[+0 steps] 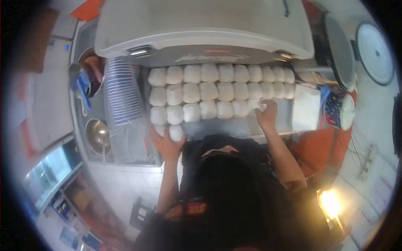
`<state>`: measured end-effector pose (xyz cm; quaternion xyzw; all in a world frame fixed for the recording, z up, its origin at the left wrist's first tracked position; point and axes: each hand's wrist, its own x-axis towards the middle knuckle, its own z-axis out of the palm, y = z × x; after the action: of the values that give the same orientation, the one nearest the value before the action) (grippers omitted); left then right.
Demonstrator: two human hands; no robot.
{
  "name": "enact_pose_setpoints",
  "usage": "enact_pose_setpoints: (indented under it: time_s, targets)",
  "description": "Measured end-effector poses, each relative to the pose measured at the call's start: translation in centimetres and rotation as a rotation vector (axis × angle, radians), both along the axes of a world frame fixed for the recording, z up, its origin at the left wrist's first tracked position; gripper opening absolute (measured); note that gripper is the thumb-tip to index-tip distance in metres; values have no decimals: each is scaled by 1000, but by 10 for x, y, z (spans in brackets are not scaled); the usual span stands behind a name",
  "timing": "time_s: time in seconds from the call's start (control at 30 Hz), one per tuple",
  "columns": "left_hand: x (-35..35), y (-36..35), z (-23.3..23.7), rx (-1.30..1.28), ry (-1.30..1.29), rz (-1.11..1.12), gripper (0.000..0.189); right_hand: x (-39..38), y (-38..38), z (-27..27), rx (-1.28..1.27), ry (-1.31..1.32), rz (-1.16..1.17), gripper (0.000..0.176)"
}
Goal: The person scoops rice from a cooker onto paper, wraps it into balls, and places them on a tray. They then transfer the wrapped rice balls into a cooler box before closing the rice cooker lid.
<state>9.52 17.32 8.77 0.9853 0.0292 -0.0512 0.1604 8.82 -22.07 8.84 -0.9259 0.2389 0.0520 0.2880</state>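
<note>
Rows of rounded white dough balls [209, 90] sit side by side on a grey work surface [234, 126]. At the near left, my left hand [166, 145] has its thumb and fingers around a dough ball [176, 132] in the shorter front row. Another ball beside it is partly hidden by the fingers. My right hand [268, 115] is at the right end of the third row, its fingers closed on a small white piece of dough [262, 107]. The last ball of that row [252, 104] lies right against these fingertips.
A large white lidded box [205, 39] stands behind the rows. On the left are a stack of blue-and-white cups in plastic [122, 92] and a metal bowl [97, 136]. A white board [305, 107] and a patterned container [333, 109] are on the right.
</note>
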Motion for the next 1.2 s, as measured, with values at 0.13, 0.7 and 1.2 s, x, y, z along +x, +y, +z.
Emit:
enact_pose_setpoints:
  time_s: [0.13, 0.7, 1.2]
  targets:
    - [4, -8, 4, 45, 47, 54, 77, -16, -13, -20, -87, 89, -87, 73]
    - [12, -8, 15, -1, 211, 118, 77, -5, -19, -20, -12, 371, -378, 92]
    - [57, 81, 108, -1744, 905, 267, 74, 261, 17, 292, 597, -278, 374, 90]
